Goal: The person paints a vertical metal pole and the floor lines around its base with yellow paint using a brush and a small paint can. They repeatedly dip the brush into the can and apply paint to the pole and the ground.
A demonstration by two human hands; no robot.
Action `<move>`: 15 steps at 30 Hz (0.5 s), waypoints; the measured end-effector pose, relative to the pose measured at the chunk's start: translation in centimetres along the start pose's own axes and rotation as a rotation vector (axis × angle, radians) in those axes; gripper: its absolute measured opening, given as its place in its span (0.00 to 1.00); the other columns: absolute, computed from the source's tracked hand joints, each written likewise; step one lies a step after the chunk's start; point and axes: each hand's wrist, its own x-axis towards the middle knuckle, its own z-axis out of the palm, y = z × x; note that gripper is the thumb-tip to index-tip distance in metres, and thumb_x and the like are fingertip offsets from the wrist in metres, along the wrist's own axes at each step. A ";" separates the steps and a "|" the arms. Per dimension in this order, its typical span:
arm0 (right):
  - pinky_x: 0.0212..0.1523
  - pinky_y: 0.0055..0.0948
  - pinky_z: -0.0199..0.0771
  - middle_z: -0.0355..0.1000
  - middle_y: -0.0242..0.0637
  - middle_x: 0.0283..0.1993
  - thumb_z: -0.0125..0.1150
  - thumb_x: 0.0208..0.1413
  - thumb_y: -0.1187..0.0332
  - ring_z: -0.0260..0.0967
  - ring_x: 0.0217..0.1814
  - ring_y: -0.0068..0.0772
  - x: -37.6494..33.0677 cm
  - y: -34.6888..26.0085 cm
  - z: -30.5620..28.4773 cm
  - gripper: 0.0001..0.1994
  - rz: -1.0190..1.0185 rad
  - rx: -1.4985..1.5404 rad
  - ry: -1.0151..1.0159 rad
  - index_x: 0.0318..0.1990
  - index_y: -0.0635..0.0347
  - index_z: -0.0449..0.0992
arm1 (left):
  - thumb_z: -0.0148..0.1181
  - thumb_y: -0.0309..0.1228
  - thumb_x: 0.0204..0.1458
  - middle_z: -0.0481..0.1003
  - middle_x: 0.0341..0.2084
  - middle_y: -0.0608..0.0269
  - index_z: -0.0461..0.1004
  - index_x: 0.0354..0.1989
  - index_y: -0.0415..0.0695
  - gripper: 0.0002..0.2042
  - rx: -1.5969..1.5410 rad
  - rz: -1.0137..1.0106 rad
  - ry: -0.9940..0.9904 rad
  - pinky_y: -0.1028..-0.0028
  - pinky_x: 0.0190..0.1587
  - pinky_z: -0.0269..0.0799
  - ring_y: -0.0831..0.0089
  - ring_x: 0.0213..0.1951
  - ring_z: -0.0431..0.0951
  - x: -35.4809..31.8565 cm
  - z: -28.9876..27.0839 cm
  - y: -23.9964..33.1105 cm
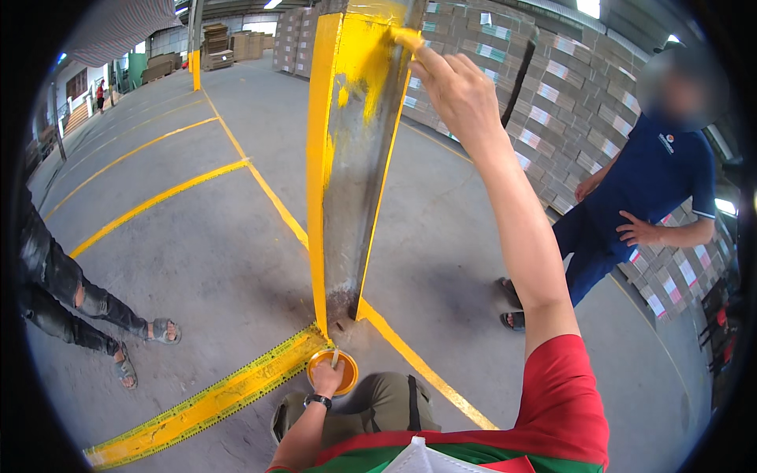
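1. Where the steel column (351, 158) rises from the concrete floor (221, 260), the right hand (457, 91) is raised to its upper part, its fingers (422, 59) pressed together in a pinch on a paintbrush (406, 38) whose yellow-loaded tip touches the column's face.
2. Column: left flange and top coated in yellow paint; central face mostly bare grey metal with yellow smears near the brush.
3. Left hand (326, 378), wearing a wristwatch (317, 400), grips the near rim of a small orange paint cup (334, 369) just before the column's foot; its fingers curl around the rim. A pale stick stands in the cup.
4. Yellow floor lines (158, 201) run away from the column's base; a broader yellow strip (213, 402) runs toward the lower left edge of the floor.
5. Stacked cartons (552, 87) fill the far right side.
6. Bystander in blue clothing (646, 189) stands right of the column; another person's legs in dark trousers and sandals (79, 307) stand at the left.
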 end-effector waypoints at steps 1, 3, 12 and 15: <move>0.30 0.35 0.77 0.72 0.35 0.26 0.67 0.60 0.66 0.73 0.30 0.37 0.2 0.0 0.5 0.12 -0.039 0.003 -0.019 0.49 0.57 0.77 | 0.64 0.49 0.54 0.80 0.30 0.35 0.82 0.33 0.35 0.23 -0.030 0.008 -0.011 0.50 0.43 0.75 0.40 0.37 0.82 0.0 0.1 0.1; 0.30 0.35 0.77 0.73 0.35 0.27 0.67 0.60 0.66 0.73 0.30 0.38 -0.1 -0.6 1.5 0.12 -0.048 -0.003 -0.133 0.48 0.57 0.76 | 0.64 0.48 0.55 0.80 0.29 0.36 0.81 0.32 0.35 0.22 -0.089 0.025 -0.010 0.48 0.42 0.74 0.40 0.37 0.81 0.0 0.4 0.3; 0.28 0.25 0.71 0.78 0.37 0.28 0.69 0.61 0.63 0.71 0.24 0.26 -9.2 -8.2 -6.3 0.10 0.416 0.614 -0.318 0.42 0.61 0.85 | 0.57 0.46 0.62 0.79 0.27 0.42 0.80 0.36 0.37 0.20 -0.261 0.099 -0.148 0.54 0.38 0.74 0.44 0.35 0.81 -0.6 -4.2 4.4; 0.28 0.21 0.69 0.77 0.32 0.26 0.69 0.62 0.62 0.69 0.26 0.17 -12.9 -11.6 -9.9 0.11 0.723 0.727 -0.497 0.43 0.60 0.85 | 0.56 0.47 0.63 0.81 0.25 0.49 0.81 0.37 0.40 0.20 -0.464 0.107 -0.186 0.60 0.33 0.75 0.55 0.30 0.83 0.2 -8.0 6.7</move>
